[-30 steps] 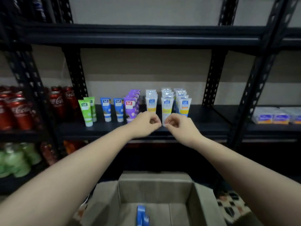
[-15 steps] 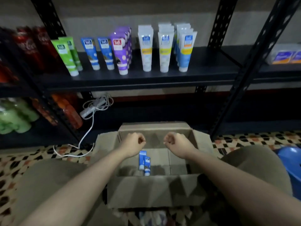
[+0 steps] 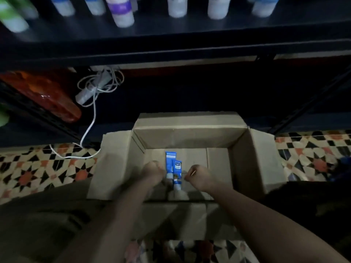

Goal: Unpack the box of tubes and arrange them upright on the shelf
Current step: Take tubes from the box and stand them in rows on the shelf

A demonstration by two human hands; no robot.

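My left hand (image 3: pixel 152 172) and right hand (image 3: pixel 199 177) have dropped from shelf (image 3: pixel 171 46) into box (image 3: pixel 190 133), curled, empty, flanking two last blue tubes (image 3: pixel 173 168).

Inside the box (image 3: pixel 190 133), bare cardboard lies open to my reach on both sides of the two blue tubes (image 3: pixel 173 168). The box's walls hem me in, and the shelf (image 3: pixel 171 46) overhangs beyond it.
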